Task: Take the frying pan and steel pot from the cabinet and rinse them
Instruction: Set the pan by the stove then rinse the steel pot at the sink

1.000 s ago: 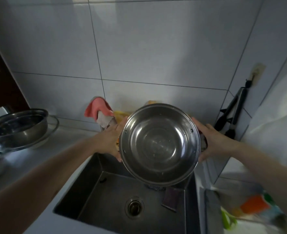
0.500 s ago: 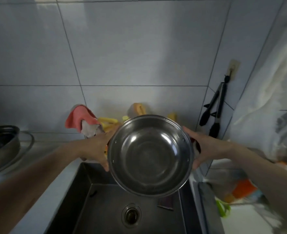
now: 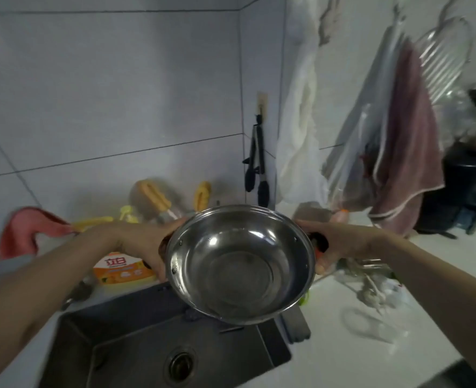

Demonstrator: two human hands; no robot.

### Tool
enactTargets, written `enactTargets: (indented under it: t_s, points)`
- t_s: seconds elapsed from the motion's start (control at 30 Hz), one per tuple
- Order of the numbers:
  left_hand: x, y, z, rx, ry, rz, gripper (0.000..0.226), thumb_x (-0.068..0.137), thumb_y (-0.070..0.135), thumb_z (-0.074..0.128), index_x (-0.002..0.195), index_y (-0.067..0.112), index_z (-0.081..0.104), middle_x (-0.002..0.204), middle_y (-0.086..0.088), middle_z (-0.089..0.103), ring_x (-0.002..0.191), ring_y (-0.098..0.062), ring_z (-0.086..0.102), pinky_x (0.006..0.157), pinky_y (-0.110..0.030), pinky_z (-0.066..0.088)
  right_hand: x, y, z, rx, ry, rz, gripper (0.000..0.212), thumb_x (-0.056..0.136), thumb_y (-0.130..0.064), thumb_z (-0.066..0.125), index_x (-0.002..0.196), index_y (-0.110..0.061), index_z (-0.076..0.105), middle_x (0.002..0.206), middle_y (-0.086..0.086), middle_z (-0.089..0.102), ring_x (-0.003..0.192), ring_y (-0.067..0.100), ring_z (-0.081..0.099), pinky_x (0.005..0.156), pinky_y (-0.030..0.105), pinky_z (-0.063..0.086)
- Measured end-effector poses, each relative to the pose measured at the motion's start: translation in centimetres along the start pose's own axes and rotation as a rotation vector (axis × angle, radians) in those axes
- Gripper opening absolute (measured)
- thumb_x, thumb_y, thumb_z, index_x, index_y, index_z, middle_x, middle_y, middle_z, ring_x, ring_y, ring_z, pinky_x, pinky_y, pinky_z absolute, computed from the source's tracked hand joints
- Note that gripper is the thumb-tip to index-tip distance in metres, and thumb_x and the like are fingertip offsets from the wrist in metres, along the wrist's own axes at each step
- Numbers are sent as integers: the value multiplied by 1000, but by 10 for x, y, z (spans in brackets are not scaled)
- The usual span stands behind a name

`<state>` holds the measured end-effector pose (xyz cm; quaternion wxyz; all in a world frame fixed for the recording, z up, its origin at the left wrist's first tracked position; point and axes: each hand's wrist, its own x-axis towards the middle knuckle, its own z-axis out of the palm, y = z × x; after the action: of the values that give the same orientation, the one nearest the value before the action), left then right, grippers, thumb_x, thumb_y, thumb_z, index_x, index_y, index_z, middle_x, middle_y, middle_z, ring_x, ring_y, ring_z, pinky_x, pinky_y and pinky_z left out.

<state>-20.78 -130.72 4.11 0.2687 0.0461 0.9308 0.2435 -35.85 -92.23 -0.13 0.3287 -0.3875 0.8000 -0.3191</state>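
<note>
Since the frame half a sec ago the view has swung right: the pink cloth (image 3: pixel 32 232) slid out to the left edge, the black tongs (image 3: pixel 256 163) now hang center-top instead of far right, and a whole rack of towels and bags showed up in the upper right. Steel pot (image 3: pixel 241 263) sits about where it was, center of the frame, tipped so the inside faces the cam, above the back right corner of the sink (image 3: pixel 136 340).

Grip: left hand (image 3: pixel 140 245) is curled round the left side handle, right hand (image 3: pixel 340 246) round the right one, fingers wrapped under w/ thumbs on top. Both are holding the pot, nothing loose that I can see.

What could go wrong imo:
- pot looks wet inside, droplets near the rim, so handles may be slick. If either hand slips, it drops into the sink or clips the counter (image 3: pixel 371 345) edge.
- right half of the pot hangs over the counter, not the basin, so tipping it out here dumps water onto the bags and clutter at right.
- detergent pouch (image 3: pixel 120 268) sits just behind the left wrist and bottles behind that; a wide swing back knocks them over.
- can't see the frying pan anywhere, so that half of the job prob isn't sorted yet.
</note>
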Motion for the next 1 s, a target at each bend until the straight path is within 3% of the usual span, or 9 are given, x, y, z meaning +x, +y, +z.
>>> enactTargets:
  t_s: [0.07, 0.17, 0.37, 0.53, 0.7, 0.77, 0.87, 0.93, 1.0]
  points:
    - [17, 27, 4, 43, -31, 26, 136, 54, 33, 92, 144, 45, -9, 143, 22, 26, 131, -3, 29, 89, 4, 30, -40, 8, -2, 28, 51, 26, 98, 68, -14, 90, 140, -51, 35, 124, -19, 63, 117, -1, 57, 97, 19, 48]
    - [43, 76, 14, 107, -76, 105, 125, 63, 13, 87, 139, 47, -5, 134, 26, 30, 123, 1, 35, 84, 6, 31, -106, 28, -1, 27, 143, 71, 97, 67, -25, 91, 141, -55, 36, 123, -15, 64, 118, 6, 58, 96, 26, 49]
    - [93, 213, 63, 235, -127, 303, 134, 53, 26, 91, 146, 47, -2, 139, 25, 35, 123, 8, 41, 103, -16, 39, -280, 73, 9, 86, 343, 230, 104, 64, -27, 92, 143, -53, 29, 130, -21, 59, 122, 0, 53, 104, 26, 44]
    - [137, 368, 143, 370, -158, 541, 136, 42, 38, 94, 142, 57, 3, 137, 8, 48, 125, -19, 50, 103, -48, 45, -472, 118, 35, 185, 520, 446, 121, 52, -32, 97, 149, -46, 26, 139, -18, 52, 127, 3, 47, 110, 37, 40]
    - [167, 548, 235, 451, -328, 768, 129, 50, 32, 94, 123, 75, -4, 141, 24, 28, 132, -10, 35, 111, -38, 35, -663, 133, 88, 293, 735, 554, 112, 58, -20, 94, 147, -43, 32, 131, -1, 60, 88, -3, 63, 77, 25, 54]
    - [175, 619, 274, 443, -429, 824, 123, 56, 22, 92, 123, 72, 1, 133, 24, 36, 121, -9, 46, 101, -30, 43, -730, 132, 115, 323, 845, 606, 110, 58, -22, 95, 147, -42, 34, 134, 1, 59, 107, 16, 64, 91, 39, 55]
    - [183, 719, 334, 435, -567, 932, 123, 58, 9, 90, 131, 60, 5, 137, 22, 36, 122, 5, 45, 96, -20, 47, -819, 129, 159, 368, 1014, 720, 109, 58, -18, 94, 144, -44, 32, 132, -9, 61, 122, 6, 56, 100, 31, 50]
    - [184, 781, 376, 485, -595, 1043, 130, 50, 22, 95, 134, 55, 2, 144, 21, 30, 125, 15, 37, 102, -13, 37, -871, 125, 190, 367, 1104, 829, 112, 59, -16, 94, 146, -44, 29, 133, -13, 60, 125, 2, 53, 103, 27, 46]
    - [179, 840, 418, 562, -624, 1131, 136, 44, 41, 96, 140, 52, 0, 150, 18, 26, 134, 7, 29, 114, -24, 29, -916, 119, 222, 372, 1164, 941, 123, 52, -34, 97, 152, -41, 25, 142, -18, 50, 134, 2, 43, 114, 34, 37]
